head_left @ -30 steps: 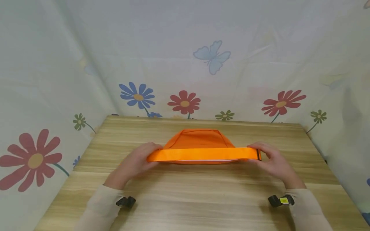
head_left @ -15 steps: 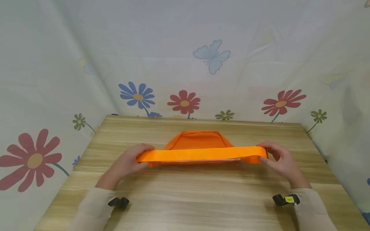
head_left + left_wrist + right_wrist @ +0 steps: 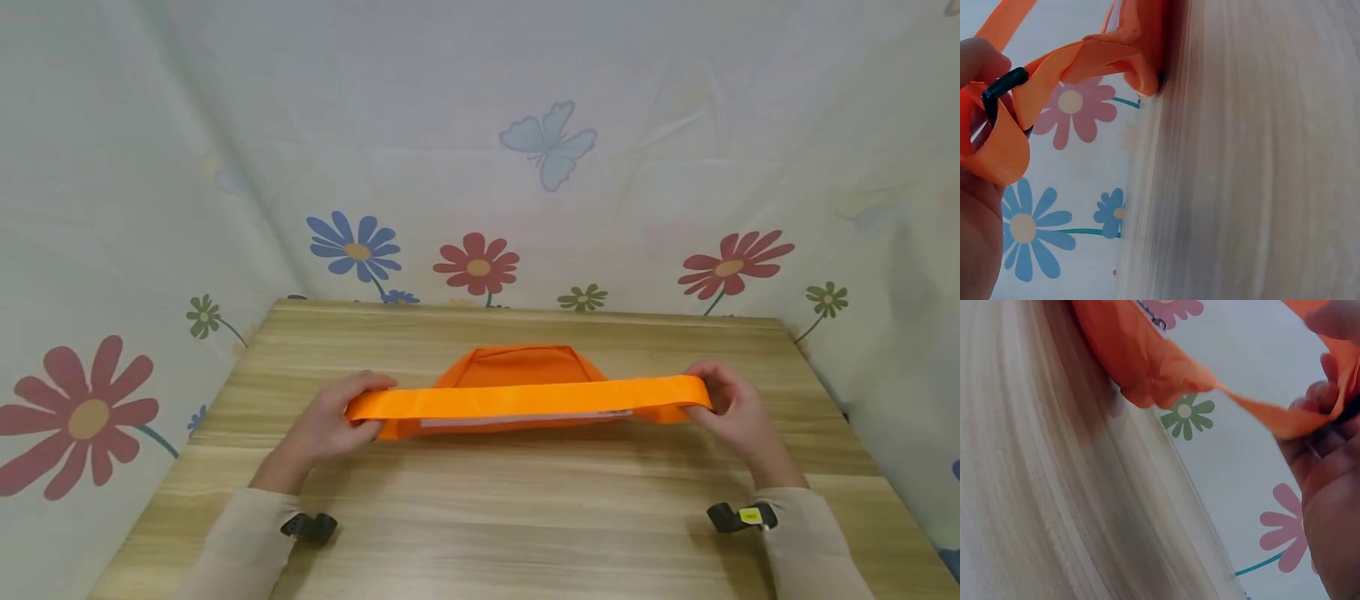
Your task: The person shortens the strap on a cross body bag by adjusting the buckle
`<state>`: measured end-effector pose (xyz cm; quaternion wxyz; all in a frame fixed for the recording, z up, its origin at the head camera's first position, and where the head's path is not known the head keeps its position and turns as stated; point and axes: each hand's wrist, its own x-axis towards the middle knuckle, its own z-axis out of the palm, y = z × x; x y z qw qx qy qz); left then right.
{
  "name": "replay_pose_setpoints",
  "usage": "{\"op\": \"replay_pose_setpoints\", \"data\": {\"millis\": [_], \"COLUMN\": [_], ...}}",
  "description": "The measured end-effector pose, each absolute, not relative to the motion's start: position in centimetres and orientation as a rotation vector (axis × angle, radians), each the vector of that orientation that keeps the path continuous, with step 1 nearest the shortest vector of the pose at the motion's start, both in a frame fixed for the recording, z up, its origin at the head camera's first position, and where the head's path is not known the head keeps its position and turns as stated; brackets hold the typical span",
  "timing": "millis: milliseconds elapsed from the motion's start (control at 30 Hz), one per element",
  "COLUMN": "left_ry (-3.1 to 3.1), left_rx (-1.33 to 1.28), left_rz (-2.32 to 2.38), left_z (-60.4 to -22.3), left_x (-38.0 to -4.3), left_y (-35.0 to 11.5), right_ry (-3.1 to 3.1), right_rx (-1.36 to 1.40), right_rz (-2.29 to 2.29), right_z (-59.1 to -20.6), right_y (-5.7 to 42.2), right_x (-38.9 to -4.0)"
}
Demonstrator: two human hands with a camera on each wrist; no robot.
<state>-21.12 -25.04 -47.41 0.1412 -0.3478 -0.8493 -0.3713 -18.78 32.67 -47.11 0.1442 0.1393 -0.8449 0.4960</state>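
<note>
An orange waist bag (image 3: 525, 367) lies on the wooden table, a pale zipper line (image 3: 517, 418) along its near edge. Its orange strap (image 3: 525, 400) is stretched level across the front of the bag. My left hand (image 3: 327, 423) holds the strap's left end, fingers behind and thumb in front; a black strap slider (image 3: 1005, 87) shows by the fingers in the left wrist view. The strap's right end is gripped by my right hand (image 3: 738, 419). In the right wrist view, a dark piece (image 3: 1344, 415) on the strap is partly hidden by the fingers.
The wood-grain table (image 3: 510, 517) spreads out beneath both hands. Behind it hangs a pale curtain (image 3: 420, 150) printed with flowers and a butterfly. Black cameras (image 3: 309, 527) are worn on both wrists.
Both hands have moved apart, left hand leftward and right hand rightward, drawing the strap out longer. The bag has shifted slightly toward me, and its zipper shows more.
</note>
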Motion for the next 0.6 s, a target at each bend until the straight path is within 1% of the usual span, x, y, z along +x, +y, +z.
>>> {"op": "replay_pose_setpoints", "data": {"millis": [100, 267, 400, 600], "left_ry": [-2.466, -2.537, -2.591, -2.542], "left_rx": [-1.030, -1.090, -1.069, -1.020], "left_rz": [-1.055, -0.883, -0.774, -0.885], "left_z": [-47.4, -47.2, -47.1, -47.3], "left_x": [-21.3, -21.1, -20.9, -21.1], "left_y": [-25.0, -25.4, -25.9, -26.2], "right_ry": [-2.477, -2.439, -2.451, -2.469], "right_rx": [0.367, 0.340, 0.311, 0.263], "right_rz": [1.403, 1.444, 1.421, 1.406], "right_z": [-47.2, -47.7, -48.0, -47.9], "right_y": [32.7, 33.4, 34.1, 34.1], "right_x": [-18.9, -19.0, -18.9, -18.8]}}
